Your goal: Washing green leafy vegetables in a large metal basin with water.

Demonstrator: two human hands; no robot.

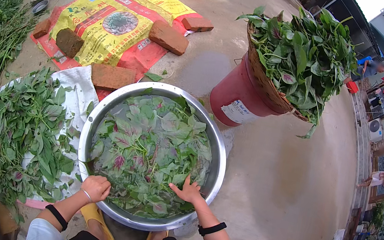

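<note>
A wide metal basin [221,163] of water stands before me, with green and purple-veined amaranth leaves [157,141] floating in it. My left hand [96,188] is curled closed at the basin's near-left rim and appears to grip it; its fingertips are partly hidden. Above the leaves at the near right, my right hand [187,191] has its fingers apart and holds nothing. To the left of the basin, a heap of loose amaranth [27,133] lies on a white sack [80,87].
Beyond the basin, bricks [169,37] weigh down a yellow and red printed sack [117,18]. A wicker basket [262,72] heaped with leafy greens [300,54] rests on a red bucket [231,92]. Cut stalks [3,29] lie far left. People [370,68] are at the right.
</note>
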